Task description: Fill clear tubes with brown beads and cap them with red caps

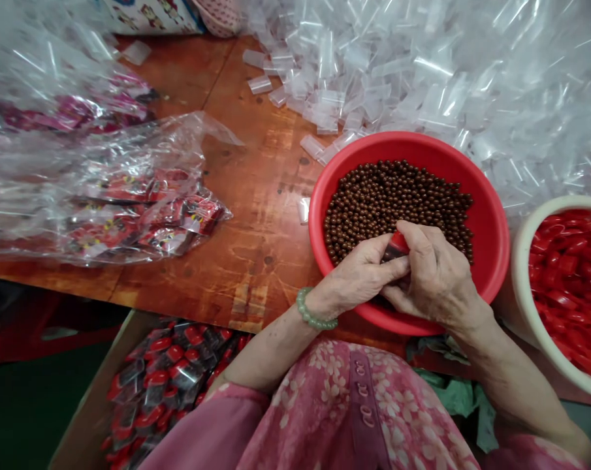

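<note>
Two hands are close together over the near part of a red bowl [491, 241], and between them sits one small container [397, 249] with a red end and a dark body. The left hand [361, 269] is on its left side, with the thumb lying across the lower part. The right hand [435, 277] is on its right side, and its bent index finger presses near the red end. So both hands are closed on the same container, which stands tilted, with the red end up. Its lowest part is hidden from me by the fingers.

Beyond the hands, many round brown beads [388, 196] fill the bottom of the bowl. The left wrist wears a bracelet of pale green beads [305, 313]. To the right of the bowl, near the right forearm, is a white bucket [521, 261] full of shiny red pieces [564, 281]. Behind the bowl there is a large heap of clear plastic pieces [422, 72]. On the left of the wooden table [256, 261] lies a clear bag [177, 209] with red packets inside. Below the table edge, beside the left arm, many red-capped containers [172, 372] are piled in a box [92, 398].
</note>
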A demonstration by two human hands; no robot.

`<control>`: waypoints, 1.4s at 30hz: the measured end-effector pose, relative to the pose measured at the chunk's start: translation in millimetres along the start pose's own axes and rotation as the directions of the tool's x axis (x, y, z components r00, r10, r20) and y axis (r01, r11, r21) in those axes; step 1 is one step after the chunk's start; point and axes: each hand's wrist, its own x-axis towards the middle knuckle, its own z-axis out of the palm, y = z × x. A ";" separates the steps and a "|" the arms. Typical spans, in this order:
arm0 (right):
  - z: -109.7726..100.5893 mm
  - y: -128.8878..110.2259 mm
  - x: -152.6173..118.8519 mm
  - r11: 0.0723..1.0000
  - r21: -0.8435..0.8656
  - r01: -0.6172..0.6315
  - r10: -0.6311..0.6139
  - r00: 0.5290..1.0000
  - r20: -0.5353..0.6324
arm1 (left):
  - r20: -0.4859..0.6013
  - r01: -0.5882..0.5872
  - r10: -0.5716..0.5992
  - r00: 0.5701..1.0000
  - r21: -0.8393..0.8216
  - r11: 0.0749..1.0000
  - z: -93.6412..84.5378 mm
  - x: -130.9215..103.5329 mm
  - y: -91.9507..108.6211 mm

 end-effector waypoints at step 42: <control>2.1 -2.0 15.2 0.972 -0.236 0.000 0.000 1.000 0.001 | -0.316 0.063 -0.100 0.944 -0.126 0.990 8.7 11.5 -0.1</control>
